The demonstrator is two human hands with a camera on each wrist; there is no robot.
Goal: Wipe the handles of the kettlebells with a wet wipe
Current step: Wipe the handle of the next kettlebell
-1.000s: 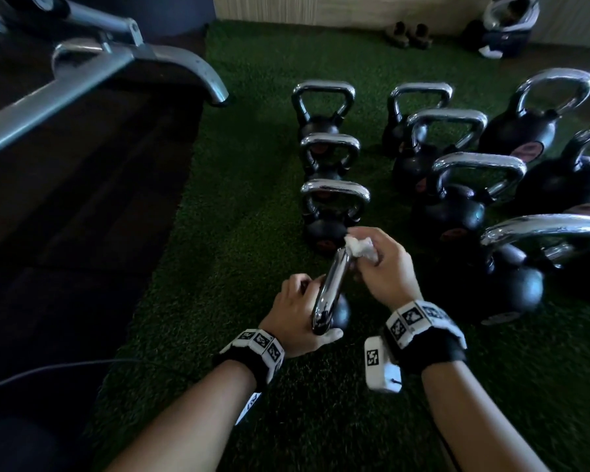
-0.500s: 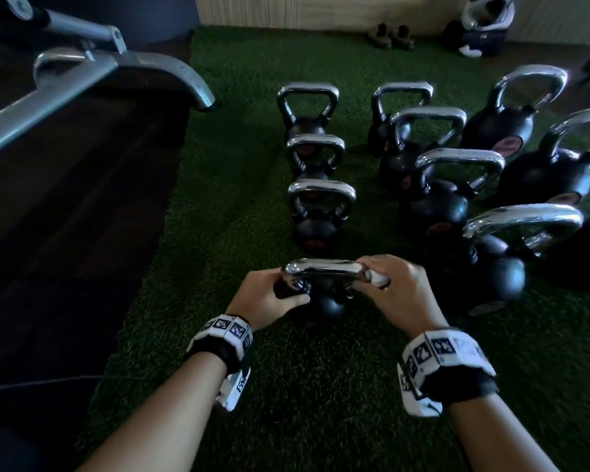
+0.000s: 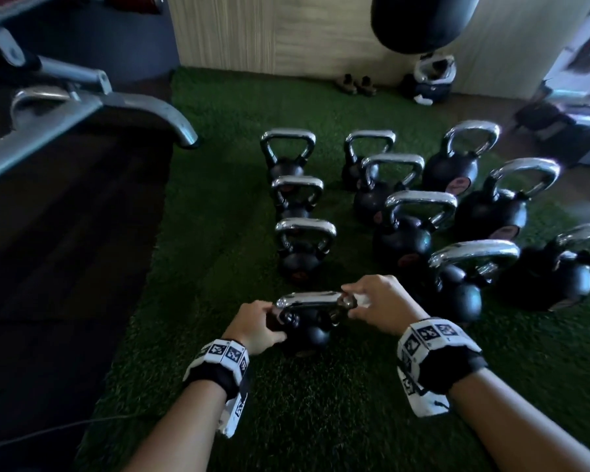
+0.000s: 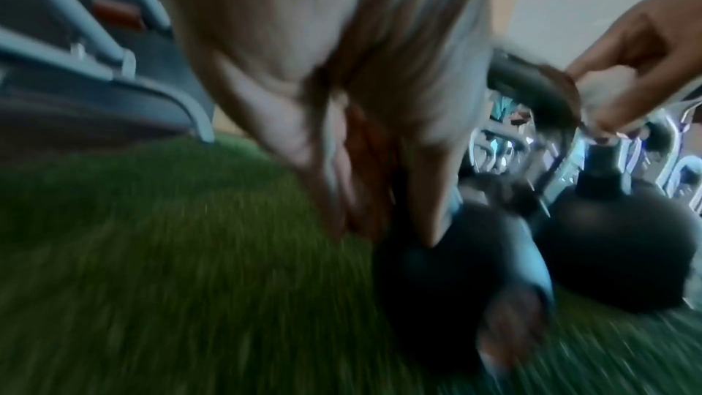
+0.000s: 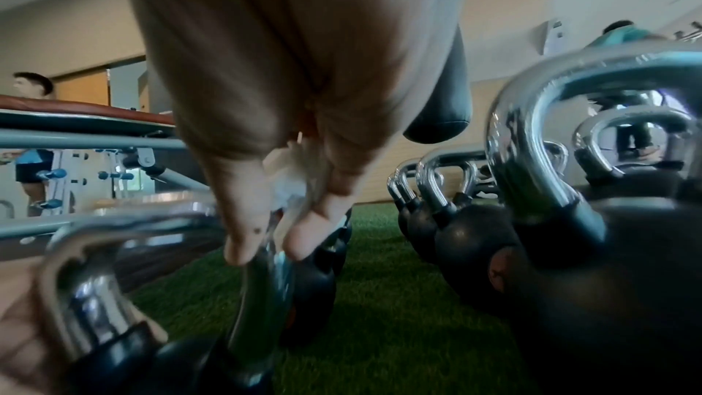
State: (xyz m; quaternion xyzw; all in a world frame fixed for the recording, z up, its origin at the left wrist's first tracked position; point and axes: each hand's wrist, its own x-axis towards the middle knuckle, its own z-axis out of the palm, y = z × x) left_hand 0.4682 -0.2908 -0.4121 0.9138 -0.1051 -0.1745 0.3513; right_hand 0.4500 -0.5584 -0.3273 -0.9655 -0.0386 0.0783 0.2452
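A small black kettlebell with a chrome handle stands upright on the green turf in front of me. My left hand grips the handle's left leg and the ball. My right hand pinches a white wet wipe against the handle's right corner; in the right wrist view the wipe shows between thumb and fingers on the chrome. The left wrist view is blurred.
Several more kettlebells stand in rows behind and to the right, the nearest and a bigger one. A grey metal bench frame sits at left over dark flooring. A black punching bag hangs at the back. Other people are visible far off.
A second ago the kettlebell was tipped with its handle pointing away and the wipe at its top. It now stands upright, handle crosswise. My right hand has slid the wipe to the right corner.
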